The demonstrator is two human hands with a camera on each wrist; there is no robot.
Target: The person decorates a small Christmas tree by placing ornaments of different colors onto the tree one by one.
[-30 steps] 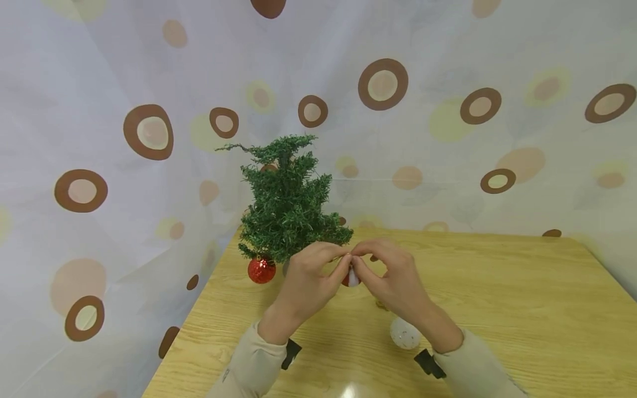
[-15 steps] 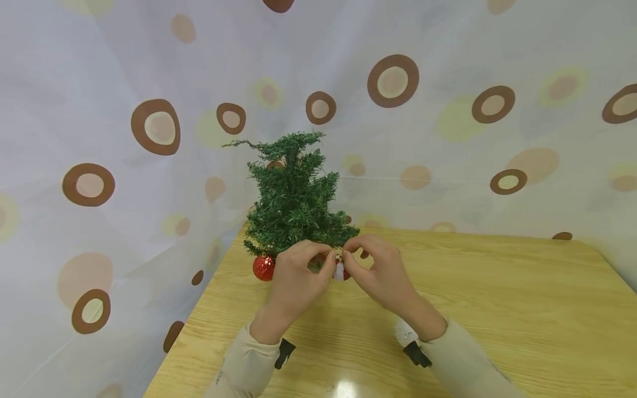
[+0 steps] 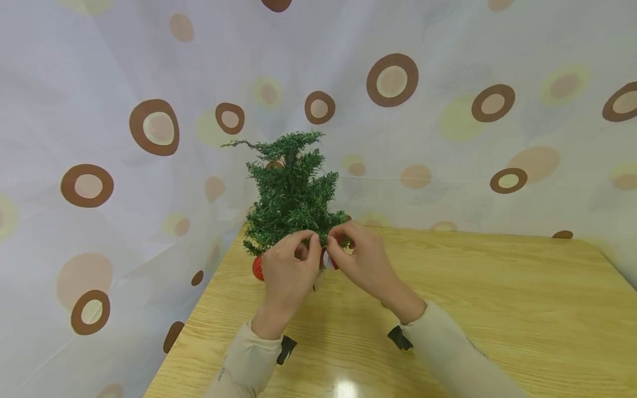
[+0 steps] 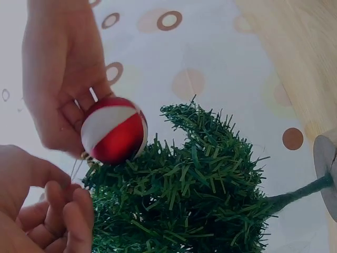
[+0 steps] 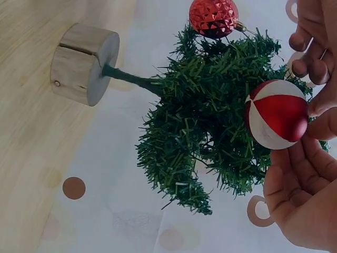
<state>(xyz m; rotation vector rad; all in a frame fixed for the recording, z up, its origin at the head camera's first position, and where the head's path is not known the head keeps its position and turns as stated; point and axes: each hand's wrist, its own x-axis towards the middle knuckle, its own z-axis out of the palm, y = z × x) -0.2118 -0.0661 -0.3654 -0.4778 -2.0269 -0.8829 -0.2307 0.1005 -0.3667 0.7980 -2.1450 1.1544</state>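
Backdrop: pale cloth [image 3: 448, 166] printed with brown rings and soft peach and yellow spots, hanging behind and to the left of the table.
Striped ornament [image 4: 114, 130]: a red-and-white ball between the two hands, just below their fingertips in the head view, in front of the tree's lower branches (whether it touches the needles cannot be told).
Hanging loop [image 4: 75, 169]: thin pale strands running from the ornament's gold cap [image 4: 85, 155] to the left hand's fingers.
Left hand [image 3: 290, 271]: grip closed to a pinch, thumb and forefinger together on the loop.
Right hand [image 3: 362, 262]: grip likewise narrowed to a pinch at the loop, near the cap (the exact contact is partly hidden); other fingers curled behind the ball in the left wrist view.
Tree [image 3: 293, 193]: small, green and artificial, upright, with one thin twig reaching out leftward near the top.
Red ball [image 5: 213, 17]: faceted and shiny, at a low left branch, partly covered by the left hand in the head view.
Base [image 5: 79, 63]: round wooden block, cracked along its side, carrying the thin green trunk.
Table [image 3: 487, 309]: light wood grain, with a bright reflection near its front.
Sleeves [image 3: 251, 351]: beige, a black strap [image 3: 286, 350] showing beside each cuff.
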